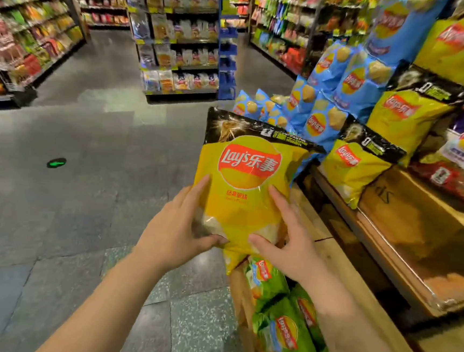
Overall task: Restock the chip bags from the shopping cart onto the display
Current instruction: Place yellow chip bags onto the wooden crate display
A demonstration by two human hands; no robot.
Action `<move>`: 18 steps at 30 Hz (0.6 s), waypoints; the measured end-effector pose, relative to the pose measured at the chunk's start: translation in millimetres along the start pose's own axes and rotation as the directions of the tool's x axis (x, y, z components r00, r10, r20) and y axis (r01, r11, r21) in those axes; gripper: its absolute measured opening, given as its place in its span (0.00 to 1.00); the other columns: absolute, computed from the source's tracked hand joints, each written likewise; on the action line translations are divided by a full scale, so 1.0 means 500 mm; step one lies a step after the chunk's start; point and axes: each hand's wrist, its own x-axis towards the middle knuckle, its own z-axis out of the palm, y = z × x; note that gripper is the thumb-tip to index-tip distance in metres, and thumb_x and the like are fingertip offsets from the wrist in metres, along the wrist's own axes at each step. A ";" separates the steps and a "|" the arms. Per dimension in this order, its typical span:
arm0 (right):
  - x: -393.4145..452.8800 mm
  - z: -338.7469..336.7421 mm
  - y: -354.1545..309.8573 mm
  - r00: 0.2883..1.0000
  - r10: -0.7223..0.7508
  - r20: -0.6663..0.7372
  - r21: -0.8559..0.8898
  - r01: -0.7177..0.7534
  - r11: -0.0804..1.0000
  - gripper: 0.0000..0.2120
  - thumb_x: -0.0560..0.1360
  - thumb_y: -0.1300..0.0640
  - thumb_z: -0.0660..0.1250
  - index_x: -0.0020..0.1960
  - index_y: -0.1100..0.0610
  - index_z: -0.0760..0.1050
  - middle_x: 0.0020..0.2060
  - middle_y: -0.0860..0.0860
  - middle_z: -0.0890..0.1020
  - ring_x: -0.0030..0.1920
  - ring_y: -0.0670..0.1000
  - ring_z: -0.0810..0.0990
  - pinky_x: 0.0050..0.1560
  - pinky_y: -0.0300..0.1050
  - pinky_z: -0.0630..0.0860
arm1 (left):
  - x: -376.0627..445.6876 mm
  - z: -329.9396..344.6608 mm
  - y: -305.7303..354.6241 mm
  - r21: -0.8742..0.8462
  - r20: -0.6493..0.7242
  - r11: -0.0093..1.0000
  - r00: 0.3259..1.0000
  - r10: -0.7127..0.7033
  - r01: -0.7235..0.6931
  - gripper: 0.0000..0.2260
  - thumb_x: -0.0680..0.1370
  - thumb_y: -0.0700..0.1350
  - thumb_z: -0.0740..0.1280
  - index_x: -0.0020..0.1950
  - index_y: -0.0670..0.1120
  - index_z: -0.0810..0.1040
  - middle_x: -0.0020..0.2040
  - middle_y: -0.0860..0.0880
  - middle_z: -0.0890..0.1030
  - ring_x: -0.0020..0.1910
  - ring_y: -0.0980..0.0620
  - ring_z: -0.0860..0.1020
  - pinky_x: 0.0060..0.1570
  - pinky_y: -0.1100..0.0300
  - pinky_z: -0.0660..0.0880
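Hands, left (180, 227) and right (290, 238), clasped a yellow chip bag (249, 177) by its lower corners, upright and label-forward for shelving; it hung just left of the display (395, 218), above green bags (284, 329).

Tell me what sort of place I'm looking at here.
Almost certainly a supermarket snack aisle. Long shelving packed with packaged goods lines tiled walkways, a wooden display holds stacked chip bags, and both hands hold a yellow chip bag.
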 end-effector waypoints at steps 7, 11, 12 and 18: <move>0.071 0.002 0.026 0.962 0.191 -0.197 -0.010 -0.197 0.980 0.38 0.64 0.40 0.71 0.63 0.18 0.52 0.77 0.42 0.47 0.75 0.41 0.50 0.73 0.54 0.61 | 0.187 0.034 -0.062 -0.095 0.142 0.978 0.970 0.200 -0.187 0.49 0.65 0.61 0.75 0.70 0.64 0.39 0.75 0.52 0.62 0.71 0.49 0.64 0.64 0.54 0.66; 0.128 -0.003 0.022 0.911 0.257 -0.322 -0.058 -0.290 0.955 0.38 0.66 0.39 0.72 0.63 0.17 0.50 0.76 0.40 0.45 0.76 0.46 0.51 0.72 0.57 0.61 | 0.305 0.036 -0.083 -0.203 0.206 0.927 0.912 0.355 -0.315 0.48 0.65 0.63 0.73 0.69 0.64 0.39 0.74 0.55 0.61 0.72 0.56 0.59 0.64 0.62 0.61; 0.143 0.000 0.017 0.895 0.251 -0.370 -0.082 -0.300 0.950 0.38 0.66 0.38 0.71 0.64 0.18 0.50 0.76 0.41 0.46 0.76 0.47 0.51 0.73 0.56 0.60 | 0.335 0.035 -0.090 -0.216 0.217 0.913 0.895 0.390 -0.346 0.48 0.63 0.67 0.69 0.70 0.64 0.40 0.73 0.55 0.62 0.72 0.57 0.60 0.64 0.63 0.61; 0.216 0.023 -0.002 0.808 0.266 -0.526 -0.124 -0.382 0.916 0.39 0.68 0.44 0.72 0.67 0.21 0.51 0.75 0.43 0.53 0.76 0.45 0.53 0.73 0.53 0.62 | 0.469 0.036 -0.138 -0.325 0.267 0.834 0.803 0.533 -0.446 0.46 0.66 0.59 0.74 0.69 0.68 0.41 0.75 0.56 0.60 0.72 0.57 0.61 0.66 0.60 0.64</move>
